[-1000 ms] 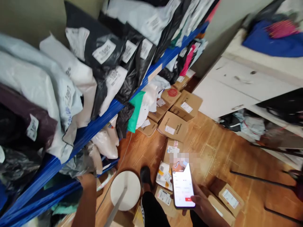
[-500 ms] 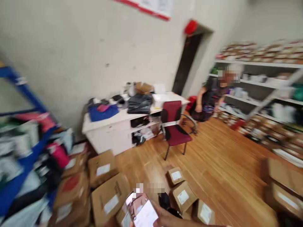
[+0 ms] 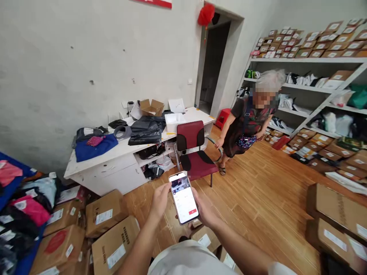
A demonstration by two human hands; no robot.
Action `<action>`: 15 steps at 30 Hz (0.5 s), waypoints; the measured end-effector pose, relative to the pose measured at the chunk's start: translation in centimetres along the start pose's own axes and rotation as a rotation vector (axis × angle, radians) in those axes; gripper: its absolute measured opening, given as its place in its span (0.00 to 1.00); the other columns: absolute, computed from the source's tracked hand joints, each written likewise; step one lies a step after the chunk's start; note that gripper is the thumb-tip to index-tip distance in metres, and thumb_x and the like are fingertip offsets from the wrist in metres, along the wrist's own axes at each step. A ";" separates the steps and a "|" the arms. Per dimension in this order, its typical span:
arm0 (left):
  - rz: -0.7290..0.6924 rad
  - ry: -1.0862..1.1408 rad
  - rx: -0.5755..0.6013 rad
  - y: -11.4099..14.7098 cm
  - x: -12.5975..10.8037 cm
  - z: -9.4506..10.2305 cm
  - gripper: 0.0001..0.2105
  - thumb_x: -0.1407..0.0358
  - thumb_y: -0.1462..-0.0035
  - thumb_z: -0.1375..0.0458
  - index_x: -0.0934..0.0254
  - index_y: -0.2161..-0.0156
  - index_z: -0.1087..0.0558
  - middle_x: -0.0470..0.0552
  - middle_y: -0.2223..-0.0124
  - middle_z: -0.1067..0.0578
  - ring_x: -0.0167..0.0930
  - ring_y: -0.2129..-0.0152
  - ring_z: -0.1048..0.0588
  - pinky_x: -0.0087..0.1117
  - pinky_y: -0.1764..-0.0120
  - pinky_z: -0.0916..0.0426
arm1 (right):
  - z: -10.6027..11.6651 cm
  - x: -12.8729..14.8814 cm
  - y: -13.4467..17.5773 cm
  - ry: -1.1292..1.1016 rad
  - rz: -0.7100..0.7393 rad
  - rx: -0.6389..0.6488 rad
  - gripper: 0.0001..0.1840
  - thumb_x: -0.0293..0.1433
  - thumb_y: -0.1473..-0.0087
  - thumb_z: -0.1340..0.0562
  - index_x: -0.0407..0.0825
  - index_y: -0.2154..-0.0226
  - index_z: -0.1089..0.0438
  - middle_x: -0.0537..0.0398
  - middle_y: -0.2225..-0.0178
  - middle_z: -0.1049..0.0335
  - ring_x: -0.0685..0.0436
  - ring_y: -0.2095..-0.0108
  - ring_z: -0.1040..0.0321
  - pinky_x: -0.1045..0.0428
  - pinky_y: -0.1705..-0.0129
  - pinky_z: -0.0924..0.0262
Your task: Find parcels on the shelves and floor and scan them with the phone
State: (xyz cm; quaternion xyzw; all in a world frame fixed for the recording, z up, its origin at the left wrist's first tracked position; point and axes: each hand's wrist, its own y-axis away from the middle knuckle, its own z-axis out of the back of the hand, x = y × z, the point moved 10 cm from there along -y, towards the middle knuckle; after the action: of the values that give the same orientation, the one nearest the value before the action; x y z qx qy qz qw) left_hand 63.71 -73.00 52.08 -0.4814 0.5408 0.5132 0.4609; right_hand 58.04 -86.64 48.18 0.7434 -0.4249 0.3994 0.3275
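Fingers of the left hand (image 3: 160, 200) and right hand (image 3: 205, 209) grip a lit smartphone (image 3: 184, 200) by its edges, above the wooden floor (image 3: 258, 202). Beyond it stand a maroon-and-black chair (image 3: 190, 135) and a white table (image 3: 113, 175); labelled cardboard boxes (image 3: 114, 238) lie at left.

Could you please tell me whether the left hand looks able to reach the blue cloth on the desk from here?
Probably not: the left hand holds the phone, and the desk under the blue cloth stands across the floor, seemingly beyond arm's reach.
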 end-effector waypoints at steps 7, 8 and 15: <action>0.016 -0.145 0.280 -4.3 -0.7 -11.6 0.23 0.46 0.45 0.42 0.68 0.66 0.19 0.53 0.66 0.19 0.37 0.66 0.24 0.36 0.55 0.34 | 7.3 3.6 3.9 -0.051 0.145 -0.249 0.35 0.56 0.38 0.49 0.60 0.35 0.53 0.43 0.44 0.31 0.38 0.66 0.21 0.50 0.81 0.32; 0.039 -0.133 0.324 -4.6 -0.5 -12.9 0.23 0.47 0.45 0.43 0.68 0.65 0.19 0.53 0.65 0.18 0.38 0.65 0.24 0.36 0.54 0.34 | 8.0 3.7 4.3 -0.065 0.150 -0.286 0.36 0.57 0.38 0.49 0.60 0.35 0.53 0.42 0.44 0.31 0.38 0.66 0.21 0.50 0.81 0.32; 0.117 -0.027 0.637 -7.1 -0.3 -20.6 0.22 0.51 0.46 0.45 0.69 0.62 0.19 0.55 0.64 0.19 0.39 0.63 0.23 0.36 0.51 0.33 | 11.5 5.4 5.1 -0.132 0.216 -0.486 0.41 0.58 0.39 0.49 0.56 0.33 0.58 0.43 0.54 0.24 0.39 0.71 0.22 0.50 0.80 0.31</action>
State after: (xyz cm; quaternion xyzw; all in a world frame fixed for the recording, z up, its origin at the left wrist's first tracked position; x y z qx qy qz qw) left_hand 70.74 -93.64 52.60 -0.2743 0.6946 0.3502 0.5654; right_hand 58.84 -100.30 48.26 0.6178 -0.6057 0.2690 0.4232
